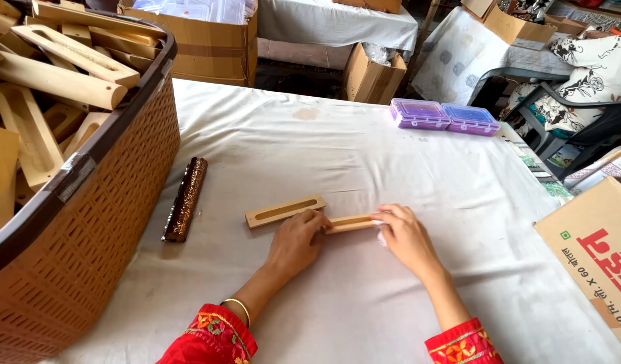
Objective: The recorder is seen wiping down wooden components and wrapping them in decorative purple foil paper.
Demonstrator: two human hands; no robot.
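White cloth [391,155] covers the table, creased and faintly stained toward its far edge. Nearest the camera, two forearms in red embroidered sleeves reach in from six o'clock; a thin gold bangle [237,307] circles the left wrist. The left hand [296,241] and the right hand [405,237] meet at the middle of the table, each closed over one end of a slim, pale wooden strip with a long groove [349,223] that lies flat on the cloth between them. Something small and white shows under the right fingers; what it is cannot be told. Just beyond the left hand, at eleven o'clock from it, lies a second pale wooden slotted block [284,211], untouched. Further out at nine o'clock rests a dark brown patterned stick [186,199]. Beside it, at the table's left edge, stands a brown woven plastic basket [115,195] heaped with similar wooden pieces. At one o'clock, far across the cloth, sit two purple plastic lidded boxes [444,114], side by side. Cardboard cartons stand beyond the table.
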